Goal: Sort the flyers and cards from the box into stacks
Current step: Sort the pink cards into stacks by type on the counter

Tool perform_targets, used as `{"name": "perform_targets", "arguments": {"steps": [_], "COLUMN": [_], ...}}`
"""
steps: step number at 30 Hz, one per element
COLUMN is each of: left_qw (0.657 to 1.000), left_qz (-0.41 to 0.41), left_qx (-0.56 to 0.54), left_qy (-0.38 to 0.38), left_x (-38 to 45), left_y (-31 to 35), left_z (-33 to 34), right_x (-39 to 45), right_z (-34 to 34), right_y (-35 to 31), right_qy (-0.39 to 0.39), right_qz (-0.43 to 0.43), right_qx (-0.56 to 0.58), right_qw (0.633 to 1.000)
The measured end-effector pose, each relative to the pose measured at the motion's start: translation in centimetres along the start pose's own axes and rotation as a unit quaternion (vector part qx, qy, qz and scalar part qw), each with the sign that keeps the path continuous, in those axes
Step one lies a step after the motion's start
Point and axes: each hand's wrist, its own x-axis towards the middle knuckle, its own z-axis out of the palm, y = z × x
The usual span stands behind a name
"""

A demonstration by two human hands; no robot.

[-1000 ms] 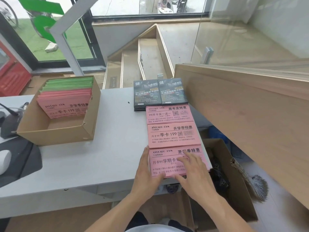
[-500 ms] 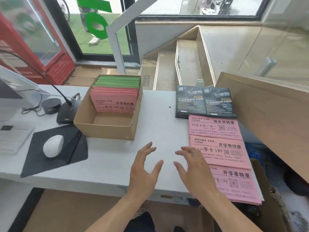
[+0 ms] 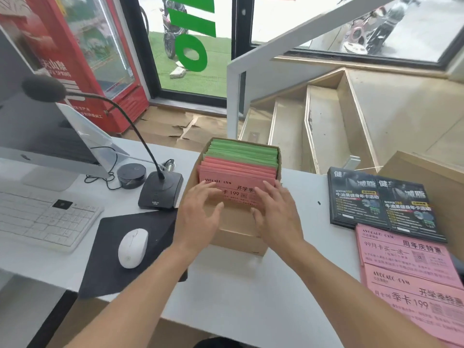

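Both hands are reaching into the cardboard box (image 3: 227, 237) sitting in the middle of the white desk (image 3: 251, 297). Left hand (image 3: 200, 214) is hovering over the open front part of the box w/ fingers spread and relaxed, tips right at the front pink flyer (image 3: 236, 190), not gripping anything afaict. Right hand (image 3: 277, 214) is doing the same thing on the other side, fingers straight-ish and splayed, tips at the right edge of that same flyer. Can't tell if either is actually touching the paper or just in front of it.

Box contents: pink flyers standing upright toward the front, green flyers (image 3: 243, 151) packed behind them at the back. Front part of the box is showing bare cardboard floor.

Off to the right on the desk, sorted stuff is already lying flat: two stacks of black cards (image 3: 376, 199) side by side, then a pink stack (image 3: 404, 252) just below them, and another pink stack (image 3: 421, 297) below that, running out of frame at the bottom right.

Left of the box: a gooseneck mic (image 3: 160, 189) w/ its black base just beside the box wall, a white mouse (image 3: 133, 247) on a black mousepad (image 3: 110, 259), a white keyboard (image 3: 42, 217), and a monitor (image 3: 37, 136) at the far left.
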Motion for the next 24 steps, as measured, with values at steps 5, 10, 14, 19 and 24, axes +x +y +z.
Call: {"name": "perform_targets", "arguments": {"steps": [5,10,14,19,24], "left_qw": [0.981,0.954,0.955,0.96,0.966], "left_qz": [0.032,0.057,0.073,0.093,0.085], "left_qx": [0.119,0.2,0.218,0.213,0.196], "left_qy": [-0.147,-0.215,-0.189,-0.154,-0.145], "left_x": [6.2,7.4,7.0,6.9,6.8], "left_y": [-4.4,-5.9,-6.2,-6.5,-6.5], "left_z": [-0.1,1.2,1.4,1.4,1.3], "right_x": [4.5,5.1,4.9,4.8,4.6], "right_z": [0.8,2.3,3.0,3.4,3.6], "right_y": [-0.7,-0.4,0.1,0.5,0.5], "right_qy": [-0.081,-0.069,0.019,0.074,0.08], "right_qz": [0.026,0.043,0.017,-0.013,-0.035], "right_qx": [-0.068,-0.135,-0.117,-0.119,-0.104], "right_qw": [0.994,0.988,0.993,0.99,0.991]}}
